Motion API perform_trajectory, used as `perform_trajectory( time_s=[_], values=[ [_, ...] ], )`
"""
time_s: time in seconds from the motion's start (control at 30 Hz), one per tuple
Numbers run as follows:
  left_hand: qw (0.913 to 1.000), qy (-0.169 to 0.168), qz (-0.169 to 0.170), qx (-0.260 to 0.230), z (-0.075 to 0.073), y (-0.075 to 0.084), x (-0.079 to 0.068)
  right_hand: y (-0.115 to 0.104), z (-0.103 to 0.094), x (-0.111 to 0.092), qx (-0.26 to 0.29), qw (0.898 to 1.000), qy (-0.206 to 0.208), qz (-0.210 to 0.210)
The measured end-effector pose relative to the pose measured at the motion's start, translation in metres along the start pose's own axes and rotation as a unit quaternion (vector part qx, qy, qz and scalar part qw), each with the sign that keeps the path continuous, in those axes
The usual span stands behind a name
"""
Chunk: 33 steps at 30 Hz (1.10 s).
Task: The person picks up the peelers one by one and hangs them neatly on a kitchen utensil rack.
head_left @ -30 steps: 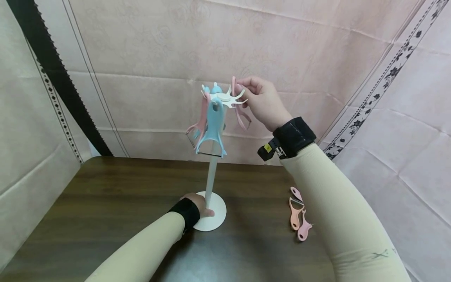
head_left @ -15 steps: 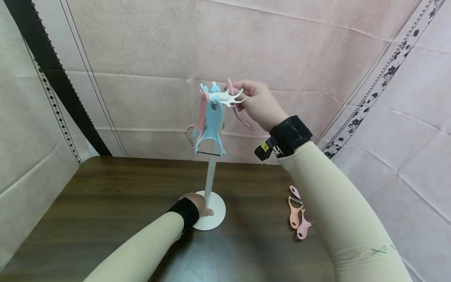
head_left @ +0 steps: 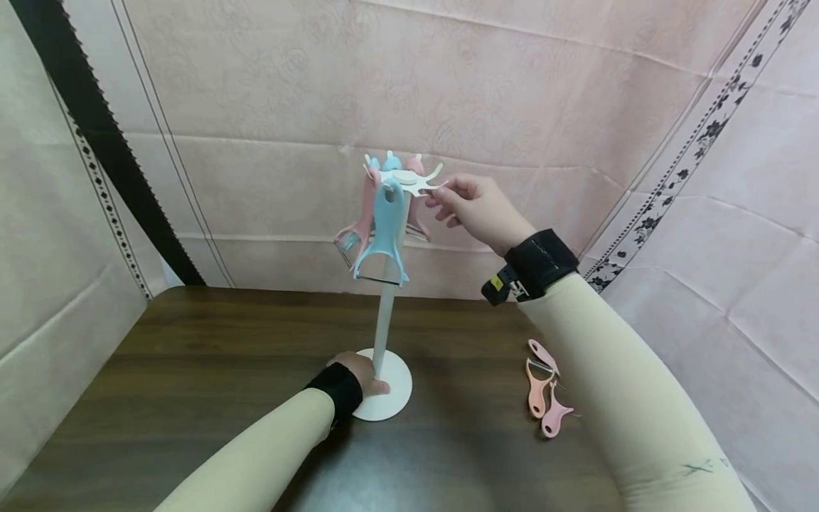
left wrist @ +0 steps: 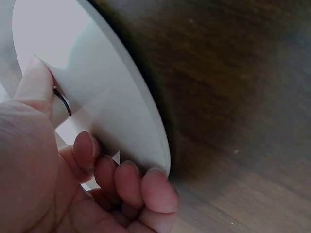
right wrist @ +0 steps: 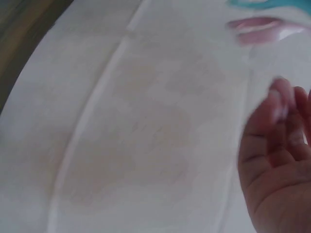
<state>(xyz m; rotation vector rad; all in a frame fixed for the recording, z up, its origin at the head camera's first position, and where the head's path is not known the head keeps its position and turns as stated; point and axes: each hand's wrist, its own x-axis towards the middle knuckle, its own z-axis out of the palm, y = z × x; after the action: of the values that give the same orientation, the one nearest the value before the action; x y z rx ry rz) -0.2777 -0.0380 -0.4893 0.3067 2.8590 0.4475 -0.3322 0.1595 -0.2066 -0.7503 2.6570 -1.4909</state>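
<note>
A white stand [head_left: 384, 313] with a round base [head_left: 393, 395] and curved hooks on top [head_left: 409, 179] stands upright on the table. My left hand [head_left: 358, 373] holds it low at the base; in the left wrist view, my thumb presses the base [left wrist: 107, 73] beside the post while the fingers curl at its rim. Blue peelers, one in front [head_left: 387, 235], and pink peelers, one at left [head_left: 367, 206] and one at the back right [head_left: 416, 206], hang from the hooks. Beside a right-hand hook is my right hand [head_left: 483, 210], fingers loosely bent, no peeler in them; contact with the hook is unclear.
On the table [head_left: 224, 370], right of the stand, lie an orange peeler [head_left: 537, 395] and two pink peelers, one nearer [head_left: 554, 416] and one farther [head_left: 540, 352], partly by my right sleeve. Pale cloth [head_left: 288, 199] hangs behind and on both sides.
My right hand has put the pink peeler on a back-right hook and let it go, then shifted slightly down. The left hand stays at the base.
</note>
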Motion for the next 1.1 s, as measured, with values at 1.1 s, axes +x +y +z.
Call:
perform_trajectory(
  time_s=[1.1],
  values=[
    [0.9997,-0.006,0.019,-0.018,-0.003,-0.001,-0.003,0.282,-0.053,-0.141,-0.484,0.845,-0.108,0.199]
  ],
)
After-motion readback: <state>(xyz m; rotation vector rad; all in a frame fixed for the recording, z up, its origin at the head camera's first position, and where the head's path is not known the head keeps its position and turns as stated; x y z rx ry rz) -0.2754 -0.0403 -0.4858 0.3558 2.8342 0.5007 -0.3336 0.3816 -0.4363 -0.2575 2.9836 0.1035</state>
